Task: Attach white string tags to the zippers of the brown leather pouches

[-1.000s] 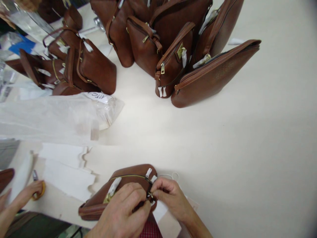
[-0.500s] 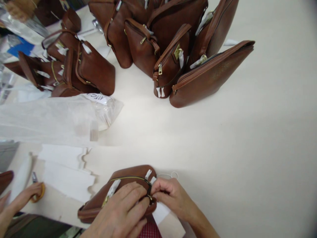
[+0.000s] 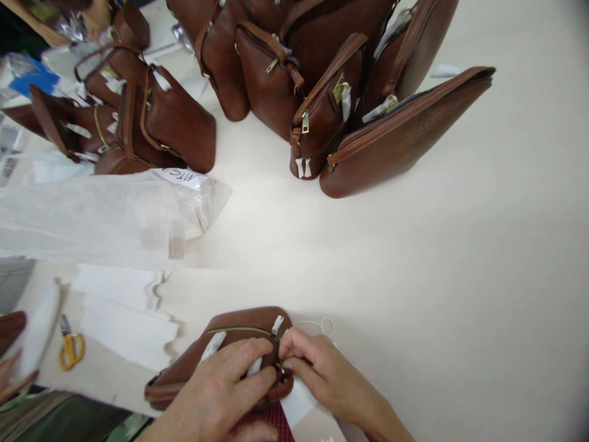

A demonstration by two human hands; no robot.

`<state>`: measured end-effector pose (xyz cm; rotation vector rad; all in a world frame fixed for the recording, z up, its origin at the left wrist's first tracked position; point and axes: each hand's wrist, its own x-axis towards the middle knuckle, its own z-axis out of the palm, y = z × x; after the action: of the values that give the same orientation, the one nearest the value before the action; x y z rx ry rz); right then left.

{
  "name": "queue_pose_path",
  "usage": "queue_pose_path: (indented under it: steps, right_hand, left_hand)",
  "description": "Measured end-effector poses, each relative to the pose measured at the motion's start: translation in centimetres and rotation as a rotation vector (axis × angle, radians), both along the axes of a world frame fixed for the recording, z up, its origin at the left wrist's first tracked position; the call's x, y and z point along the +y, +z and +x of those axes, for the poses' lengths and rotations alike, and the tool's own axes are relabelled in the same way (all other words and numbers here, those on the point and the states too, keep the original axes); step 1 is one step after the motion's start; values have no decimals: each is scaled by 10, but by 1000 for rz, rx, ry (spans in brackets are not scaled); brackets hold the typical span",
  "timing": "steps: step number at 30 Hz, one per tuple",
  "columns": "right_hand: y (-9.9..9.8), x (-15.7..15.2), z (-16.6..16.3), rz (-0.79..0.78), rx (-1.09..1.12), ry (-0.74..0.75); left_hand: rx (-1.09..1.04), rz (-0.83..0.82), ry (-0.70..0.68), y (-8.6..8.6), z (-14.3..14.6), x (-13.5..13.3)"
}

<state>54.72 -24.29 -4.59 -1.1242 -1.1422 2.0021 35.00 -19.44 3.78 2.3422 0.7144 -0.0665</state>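
Note:
A small brown leather bag point(image 3: 193, 368) with a gold zipper lies at the near table edge. My left hand point(image 3: 221, 393) rests on it, fingers curled and pinching at the zipper end. My right hand point(image 3: 317, 371) meets it from the right, fingers pinched on the small metal zipper pull at the bag's right end. White paper wraps point(image 3: 214, 345) cover parts of the bag's hardware. A white paper slip point(image 3: 297, 402) lies under my right hand.
Several brown bags stand in a cluster at the back point(image 3: 322, 80) and back left point(image 3: 151, 116). A clear plastic sack point(image 3: 105, 215) lies left. White paper strips point(image 3: 124, 313) and yellow scissors point(image 3: 70, 347) lie near left, where another person's fingers point(image 3: 11, 374) show.
The other person's hand at the left has let go of the yellow scissors and drawn back. My hands stay pinched at the zipper end, shifted slightly.

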Motion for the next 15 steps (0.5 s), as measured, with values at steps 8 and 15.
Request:
queue_pose_path:
  steps: [8,15]
  right_hand:
    - [-2,-5,-6,-9,-4,7]
    - [-5,-3,-3,-19,-62,-5]
  left_hand:
    - [86,-101,-66,-1,7,7]
    - [15,-44,-59,-7,3,6]
